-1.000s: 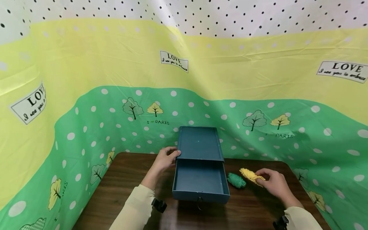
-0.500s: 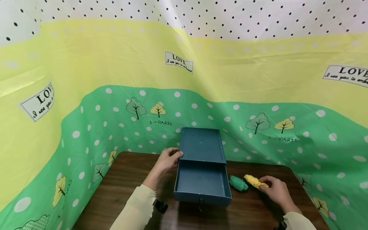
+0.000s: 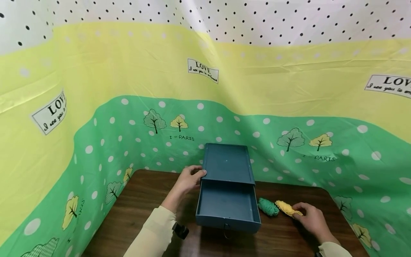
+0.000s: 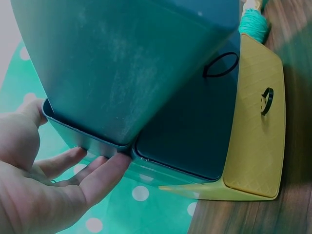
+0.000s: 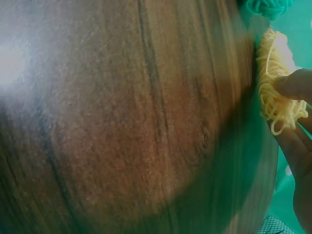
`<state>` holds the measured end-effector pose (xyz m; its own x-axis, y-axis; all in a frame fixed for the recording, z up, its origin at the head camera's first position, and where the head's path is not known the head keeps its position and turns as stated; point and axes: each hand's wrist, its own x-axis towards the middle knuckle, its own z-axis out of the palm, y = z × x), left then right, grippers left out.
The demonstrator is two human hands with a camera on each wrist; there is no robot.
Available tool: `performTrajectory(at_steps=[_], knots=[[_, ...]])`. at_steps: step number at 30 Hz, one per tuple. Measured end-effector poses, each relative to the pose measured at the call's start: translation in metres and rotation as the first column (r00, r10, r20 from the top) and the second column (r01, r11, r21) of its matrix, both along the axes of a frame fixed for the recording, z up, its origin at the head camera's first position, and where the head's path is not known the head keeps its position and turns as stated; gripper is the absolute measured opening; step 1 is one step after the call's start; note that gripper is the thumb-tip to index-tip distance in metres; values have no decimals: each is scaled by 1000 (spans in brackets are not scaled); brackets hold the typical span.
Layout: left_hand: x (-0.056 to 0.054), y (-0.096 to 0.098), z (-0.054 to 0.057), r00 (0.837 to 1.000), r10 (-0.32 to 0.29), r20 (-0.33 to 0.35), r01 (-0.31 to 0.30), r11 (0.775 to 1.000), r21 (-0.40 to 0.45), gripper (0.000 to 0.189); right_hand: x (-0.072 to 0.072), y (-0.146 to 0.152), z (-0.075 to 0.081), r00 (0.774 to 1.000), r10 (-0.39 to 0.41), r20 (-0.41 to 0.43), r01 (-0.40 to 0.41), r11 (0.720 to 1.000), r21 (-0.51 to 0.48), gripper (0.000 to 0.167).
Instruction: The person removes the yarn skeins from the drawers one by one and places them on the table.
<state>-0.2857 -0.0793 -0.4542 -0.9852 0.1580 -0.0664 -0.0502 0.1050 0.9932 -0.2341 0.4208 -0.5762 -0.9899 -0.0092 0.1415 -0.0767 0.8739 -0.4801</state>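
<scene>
A blue drawer cabinet (image 3: 228,162) stands at the back of the table, its top drawer (image 3: 226,205) pulled out with a bare floor. My left hand (image 3: 187,179) holds the cabinet's left side, thumb at the top edge and fingers along the side. In the left wrist view, a second blue drawer front (image 4: 185,126) and a yellow drawer front (image 4: 258,131) show below, each with a black loop handle. To the right, my right hand (image 3: 313,218) pinches the near end of a yellow yarn skein (image 3: 285,207). Its far end meets a green yarn skein (image 3: 268,207) beside the drawer.
The brown wooden table (image 3: 135,207) extends on both sides of the cabinet. A patterned green, yellow and white curtain (image 3: 154,142) hangs close behind and around it. A black wrist camera (image 3: 181,230) sits on the left sleeve.
The right hand has lowered the yellow skein toward the table, bringing it next to the green one. The left hand stays at the cabinet. The head view has shifted slightly.
</scene>
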Motion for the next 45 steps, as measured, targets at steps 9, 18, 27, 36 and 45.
performTrajectory(at_steps=[9,18,27,36,45], knots=[[-5,1,-1,1000,-3,1,3,1000,5,59,2,5,6,1000,7,-6,-7,1000,15,22],[-2,0,0,1000,-10,13,10,1000,2,61,8,2,19,1000,-2,-29,2,1000,14,24],[1,0,1,1000,-5,4,5,1000,9,60,19,-17,43,986,11,-165,-10,1000,5,22],[-2,-2,3,999,-32,24,31,999,33,60,28,-46,73,988,50,-143,-55,998,-31,24],[-2,-4,3,999,-45,22,44,998,32,62,32,-69,89,965,122,-232,-129,991,-17,20]])
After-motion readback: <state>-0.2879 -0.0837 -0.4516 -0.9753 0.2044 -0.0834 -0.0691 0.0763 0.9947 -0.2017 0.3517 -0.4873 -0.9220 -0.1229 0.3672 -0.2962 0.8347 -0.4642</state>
